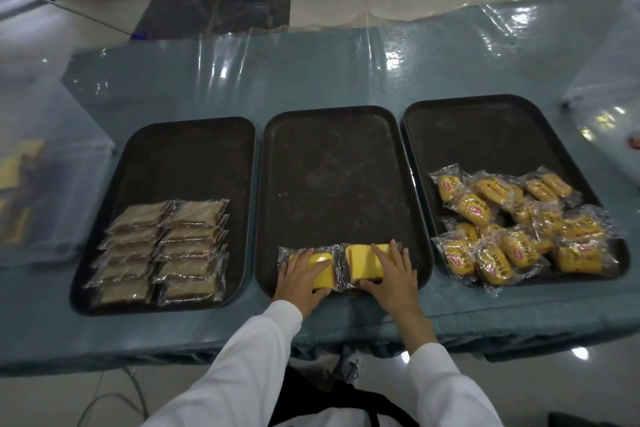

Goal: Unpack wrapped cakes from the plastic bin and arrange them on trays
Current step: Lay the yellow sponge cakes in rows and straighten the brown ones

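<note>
Three dark trays stand side by side on the table. On the middle tray (332,163), two wrapped yellow cakes lie side by side at its near edge. My left hand (300,279) grips the left yellow cake (323,270), fingers on top and thumb at its near side. My right hand (391,279) grips the right yellow cake (362,262) the same way. The left tray (187,156) holds two neat columns of wrapped brown cakes (159,250). The right tray (491,135) carries a loose heap of wrapped oval yellow cakes (519,229). The clear plastic bin (38,184) stands at the far left.
The table (311,69) is covered with teal cloth under shiny clear plastic sheeting. Another clear plastic container (609,87) sits at the right edge. Beyond the table lie tiled floor and furniture legs. The far halves of all three trays are bare.
</note>
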The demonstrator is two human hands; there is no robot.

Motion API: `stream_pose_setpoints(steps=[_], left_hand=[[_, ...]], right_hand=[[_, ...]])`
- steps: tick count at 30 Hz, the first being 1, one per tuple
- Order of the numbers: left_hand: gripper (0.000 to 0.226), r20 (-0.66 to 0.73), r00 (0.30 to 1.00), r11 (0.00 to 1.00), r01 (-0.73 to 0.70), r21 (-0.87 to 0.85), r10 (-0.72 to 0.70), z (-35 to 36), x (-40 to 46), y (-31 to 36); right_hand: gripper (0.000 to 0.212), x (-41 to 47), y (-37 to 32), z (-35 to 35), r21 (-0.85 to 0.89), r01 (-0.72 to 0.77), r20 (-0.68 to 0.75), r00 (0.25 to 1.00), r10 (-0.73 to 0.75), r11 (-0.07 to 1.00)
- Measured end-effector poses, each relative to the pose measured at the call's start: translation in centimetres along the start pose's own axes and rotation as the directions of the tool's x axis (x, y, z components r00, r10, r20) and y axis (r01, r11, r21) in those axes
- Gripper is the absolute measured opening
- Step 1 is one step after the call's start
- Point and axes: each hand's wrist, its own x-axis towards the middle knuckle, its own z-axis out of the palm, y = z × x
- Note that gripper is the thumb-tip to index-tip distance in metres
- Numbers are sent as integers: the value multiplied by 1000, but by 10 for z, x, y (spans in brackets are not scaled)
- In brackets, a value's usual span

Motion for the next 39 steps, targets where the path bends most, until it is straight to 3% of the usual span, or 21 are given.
stream_pose_setpoints(steps=[9,17,25,32,39], left_hand=[[56,-21,1000,999,-10,-34,9,-6,-7,-10],[50,-73,997,993,-1,-116,-7,-14,-14,-9],[37,-151,988,969,-15,-245,-23,-20,-24,-12],[27,-232,973,927,-78,-366,-10,-38,-38,-33],[22,-298,952,883,-86,-461,-63,-75,-55,-85]], right_hand=[[73,9,-26,1,-32,106,-42,993,-108,994],[77,4,-24,11,-147,54,-21,998,-57,988],[75,3,-17,10,-70,64,-32,997,-67,996],[38,1,-40,5,123,249,-311,929,-201,961],[17,4,-104,1,303,328,-229,937,-266,895]])
